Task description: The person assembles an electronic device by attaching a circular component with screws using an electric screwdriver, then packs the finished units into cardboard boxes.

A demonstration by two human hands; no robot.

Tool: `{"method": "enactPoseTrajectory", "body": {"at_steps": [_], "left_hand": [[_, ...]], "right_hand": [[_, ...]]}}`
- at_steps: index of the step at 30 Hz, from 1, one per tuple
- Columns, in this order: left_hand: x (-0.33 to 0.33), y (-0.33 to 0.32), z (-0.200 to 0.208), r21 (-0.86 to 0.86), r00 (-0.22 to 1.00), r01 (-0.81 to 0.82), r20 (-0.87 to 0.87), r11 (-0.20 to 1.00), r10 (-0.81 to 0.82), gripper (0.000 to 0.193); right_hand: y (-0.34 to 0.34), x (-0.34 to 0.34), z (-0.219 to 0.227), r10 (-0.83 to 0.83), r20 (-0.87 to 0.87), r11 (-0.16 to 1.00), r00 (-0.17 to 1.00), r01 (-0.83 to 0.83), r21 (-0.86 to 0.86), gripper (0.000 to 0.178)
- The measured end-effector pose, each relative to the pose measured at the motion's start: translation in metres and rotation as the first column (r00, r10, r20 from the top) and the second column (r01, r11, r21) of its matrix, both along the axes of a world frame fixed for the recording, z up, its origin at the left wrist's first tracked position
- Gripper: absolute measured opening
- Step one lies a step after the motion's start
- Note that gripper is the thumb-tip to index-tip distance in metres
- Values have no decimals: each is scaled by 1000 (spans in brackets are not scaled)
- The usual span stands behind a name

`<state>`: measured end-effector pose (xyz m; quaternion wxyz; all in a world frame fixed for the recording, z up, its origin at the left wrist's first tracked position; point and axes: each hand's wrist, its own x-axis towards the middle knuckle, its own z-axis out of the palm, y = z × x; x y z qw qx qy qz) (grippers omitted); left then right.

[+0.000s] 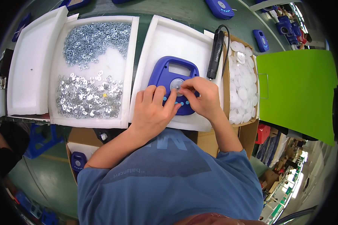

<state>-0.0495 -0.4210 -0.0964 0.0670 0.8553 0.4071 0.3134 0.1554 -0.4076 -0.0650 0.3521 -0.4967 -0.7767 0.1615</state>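
A blue plastic housing (158,73) with a handle cut-out and several light blue dots lies in a white foam tray (154,41) in front of me. At its middle is a round, clear disc (174,83) with small metal hardware at its centre. My left hand (151,114) rests over the housing's lower left part, fingers apart, its index fingertip at the disc. From the right, my right hand (205,98) pinches thumb and index finger together close to the disc's centre. Whatever is between those fingertips is too small to name.
To the left, a foam tray (130,75) carries heaps of metal washers (88,97) and rings (97,39). A black electric screwdriver (215,54) with a cord lies right of the housing. Beyond it stands a carton of white discs (242,84), then a bright green panel (296,90).
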Motion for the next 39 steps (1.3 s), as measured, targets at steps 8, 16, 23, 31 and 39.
{"method": "enactPoseTrajectory", "body": {"at_steps": [8,16,23,31,39], "left_hand": [[1,1,-1,6,1000,4,6,1000,-4,42],[2,0,-1,12,1000,9,20,1000,-10,40],[0,0,-4,30,1000,-16,19,999,15,40],[-1,-1,3,-52,1000,12,4,999,-12,44],[0,-2,0,-60,1000,-5,18,998,6,43]], "right_hand": [[19,-3,9,-96,-13,917,995,83,-389,9],[67,51,-19,-654,332,755,679,616,226,26],[93,80,-22,-737,385,597,556,802,-17,42],[17,-3,54,-223,-695,842,683,494,215,57],[11,-47,29,-53,-640,958,767,220,184,84]]}}
